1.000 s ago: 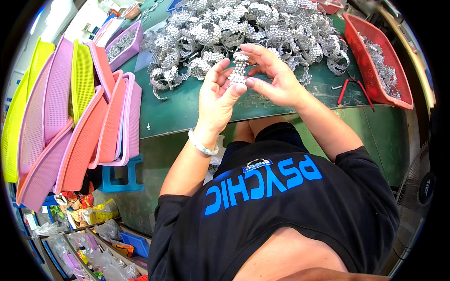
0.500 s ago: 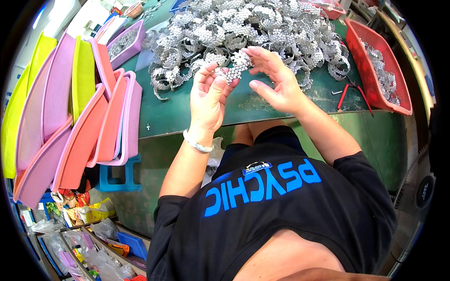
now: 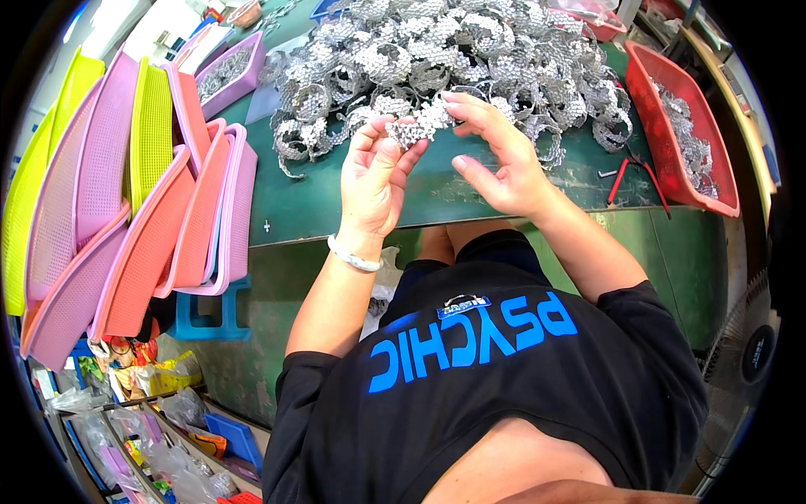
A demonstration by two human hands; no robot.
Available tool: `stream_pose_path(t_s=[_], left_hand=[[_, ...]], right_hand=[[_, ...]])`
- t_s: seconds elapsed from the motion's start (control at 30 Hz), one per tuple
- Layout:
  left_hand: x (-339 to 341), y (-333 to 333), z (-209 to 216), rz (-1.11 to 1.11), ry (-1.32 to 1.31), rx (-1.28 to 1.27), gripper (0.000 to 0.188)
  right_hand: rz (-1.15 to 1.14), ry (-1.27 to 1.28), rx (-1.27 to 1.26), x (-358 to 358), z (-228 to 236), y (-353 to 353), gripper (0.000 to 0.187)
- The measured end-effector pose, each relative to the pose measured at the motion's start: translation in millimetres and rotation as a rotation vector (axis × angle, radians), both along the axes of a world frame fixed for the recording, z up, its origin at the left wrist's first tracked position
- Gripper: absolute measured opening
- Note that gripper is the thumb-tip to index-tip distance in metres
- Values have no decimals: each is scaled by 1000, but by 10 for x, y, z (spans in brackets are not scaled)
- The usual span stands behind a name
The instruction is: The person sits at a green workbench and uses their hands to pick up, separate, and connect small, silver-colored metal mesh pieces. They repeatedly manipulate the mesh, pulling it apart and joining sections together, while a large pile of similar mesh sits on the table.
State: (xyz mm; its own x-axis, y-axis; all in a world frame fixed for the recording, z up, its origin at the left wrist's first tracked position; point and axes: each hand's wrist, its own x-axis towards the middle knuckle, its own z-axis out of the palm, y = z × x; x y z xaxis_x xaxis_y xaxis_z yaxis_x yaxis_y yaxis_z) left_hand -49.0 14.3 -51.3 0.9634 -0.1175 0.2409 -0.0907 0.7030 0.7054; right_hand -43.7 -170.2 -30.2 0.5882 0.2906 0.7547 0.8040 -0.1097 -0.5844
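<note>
My left hand (image 3: 369, 181) pinches one end of a short silver strip of small linked metal pieces (image 3: 418, 128) between thumb and fingers, above the near edge of the table. On the other side of the strip, my right hand (image 3: 502, 164) is open, thumb and fingers spread. Its fingertips are close to the strip's right end; whether they touch it I cannot tell. Just beyond both hands lies a big heap of similar silver metal strips (image 3: 470, 55), many curled into rings.
Red-handled pliers (image 3: 621, 181) lie at the right, beside a red basket (image 3: 726, 181) holding silver pieces. A purple basket (image 3: 252, 77) of metal parts stands at the back left. Stacked coloured baskets (image 3: 138, 269) lean at the left edge, above a blue stool (image 3: 210, 323).
The silver strip has swung from steeply slanted to nearly level, still in my left hand. My right hand has shifted slightly down and right.
</note>
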Motion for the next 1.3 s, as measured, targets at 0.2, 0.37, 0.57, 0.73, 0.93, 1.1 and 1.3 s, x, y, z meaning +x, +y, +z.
stream_pose_path(t_s=[0.2, 0.37, 0.57, 0.73, 0.93, 1.1, 1.3], left_hand=[[15, 12, -10, -3, -6, -1, 28], [13, 15, -5, 9, -9, -2, 27], [3, 19, -7, 26, 5, 14, 26], [-6, 9, 13, 33, 13, 13, 25], [5, 26, -1, 44, 18, 9, 27], [8, 8, 31, 76, 74, 14, 29], [-43, -33, 41, 45, 113, -50, 33]], right_hand=[[-14, -18, -22, -5, -4, 0, 51], [-22, -27, -30, 1, -13, 8, 51], [-19, -20, -34, -10, -15, 11, 50], [-28, -35, -49, -23, 6, 20, 49], [-44, -62, -109, -29, 19, 14, 50], [-57, -84, -132, -47, 18, 31, 51], [-135, -242, -206, -43, -2, 101, 52]])
